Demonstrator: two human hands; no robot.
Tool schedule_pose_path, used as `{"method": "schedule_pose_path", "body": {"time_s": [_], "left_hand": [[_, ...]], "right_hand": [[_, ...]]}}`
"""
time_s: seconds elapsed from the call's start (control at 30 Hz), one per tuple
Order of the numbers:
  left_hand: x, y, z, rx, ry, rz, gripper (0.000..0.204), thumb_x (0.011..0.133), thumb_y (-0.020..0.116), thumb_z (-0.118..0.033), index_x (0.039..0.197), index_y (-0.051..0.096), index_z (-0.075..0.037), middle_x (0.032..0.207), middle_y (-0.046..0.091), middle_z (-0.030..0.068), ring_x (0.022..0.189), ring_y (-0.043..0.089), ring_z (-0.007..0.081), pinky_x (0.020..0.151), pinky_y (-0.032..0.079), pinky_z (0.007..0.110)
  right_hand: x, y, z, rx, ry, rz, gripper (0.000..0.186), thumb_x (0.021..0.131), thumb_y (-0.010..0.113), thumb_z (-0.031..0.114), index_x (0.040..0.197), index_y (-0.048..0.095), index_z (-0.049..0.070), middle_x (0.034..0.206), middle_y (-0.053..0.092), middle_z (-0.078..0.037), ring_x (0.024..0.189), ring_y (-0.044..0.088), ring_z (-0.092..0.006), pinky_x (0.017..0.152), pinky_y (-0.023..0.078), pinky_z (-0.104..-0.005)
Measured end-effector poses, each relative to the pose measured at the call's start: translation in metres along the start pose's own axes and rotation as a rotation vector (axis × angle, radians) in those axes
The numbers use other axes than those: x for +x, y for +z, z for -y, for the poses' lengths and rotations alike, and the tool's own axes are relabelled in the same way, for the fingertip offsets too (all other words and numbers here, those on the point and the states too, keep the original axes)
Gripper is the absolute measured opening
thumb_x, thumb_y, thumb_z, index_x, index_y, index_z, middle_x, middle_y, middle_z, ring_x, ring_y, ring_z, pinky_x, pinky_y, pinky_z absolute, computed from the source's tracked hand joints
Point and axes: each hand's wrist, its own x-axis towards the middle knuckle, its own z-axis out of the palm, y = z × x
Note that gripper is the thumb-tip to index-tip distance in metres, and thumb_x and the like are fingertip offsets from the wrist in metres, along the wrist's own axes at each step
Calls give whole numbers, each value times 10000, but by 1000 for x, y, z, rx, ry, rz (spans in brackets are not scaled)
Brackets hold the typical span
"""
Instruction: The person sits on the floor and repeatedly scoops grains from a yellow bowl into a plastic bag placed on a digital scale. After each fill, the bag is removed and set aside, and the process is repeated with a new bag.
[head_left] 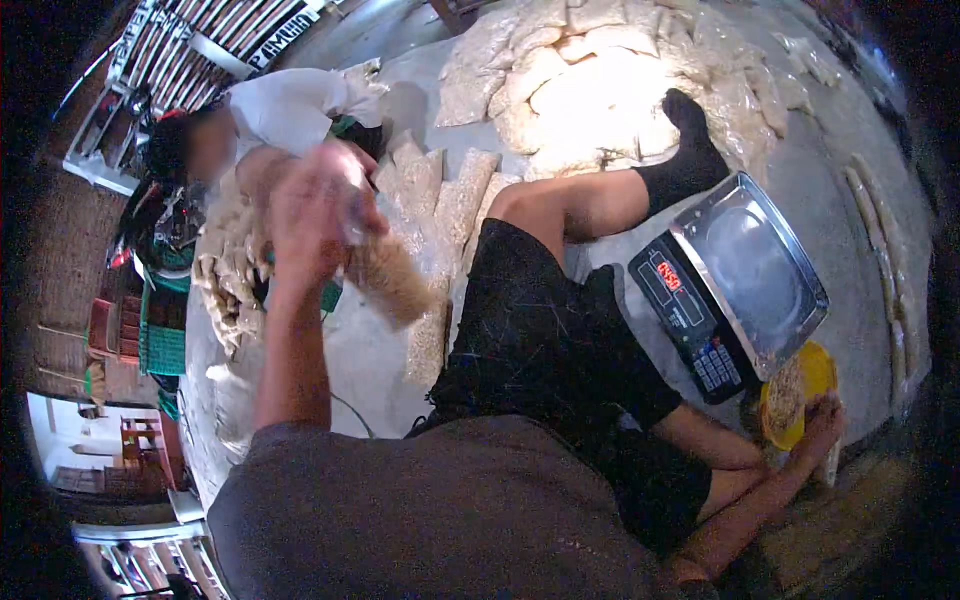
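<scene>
My left hand (322, 205) is raised on the left side, its fingers closed round the top of a clear plastic bag filled with pale beans or grains (392, 283). Both hand and bag are slightly smeared by motion. At the lower right, my right hand (822, 425) grips the rim of a yellow bowl or scoop (822, 368) that holds the same pale grains. The bowl is beside the near end of a digital scale (690, 320), whose steel pan (755, 260) carries no bag. Red digits glow on the scale's black panel.
A large heap of filled bags (720, 75) lies at the back, with several long filled bags (465, 195) nearer my bent leg (590, 205). Another person (290, 105) bends over at upper left beside more bags (228, 260). Green crates (165, 340) stand far left.
</scene>
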Motion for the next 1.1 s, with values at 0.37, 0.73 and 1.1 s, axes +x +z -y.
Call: {"method": "schedule_pose_path", "body": {"time_s": [0.37,0.73,1.1], "left_hand": [[-29,49,277,511,-261,90,294,1028,603,-227,1154,648,35,1022,660,122,966,614,197,905,498,344],[145,429,239,521,42,583,829,991,532,-562,1560,291,-9,1442,483,353,1360,474,468,1105,401,484],[166,562,153,955,-114,502,980,969,453,-669,1521,228,109,1148,662,356,1097,643,504,936,511,541]], "right_hand": [[-156,47,266,-281,-312,-621,283,968,685,300,1100,688,49,1089,721,-160,1027,677,-268,948,516,-397],[-14,50,245,-573,-154,-139,375,945,653,418,1031,734,62,935,742,-172,928,724,-355,822,555,-453],[418,59,89,628,156,-88,314,977,655,301,1158,618,47,920,641,-80,739,632,-196,733,570,-337]]}}
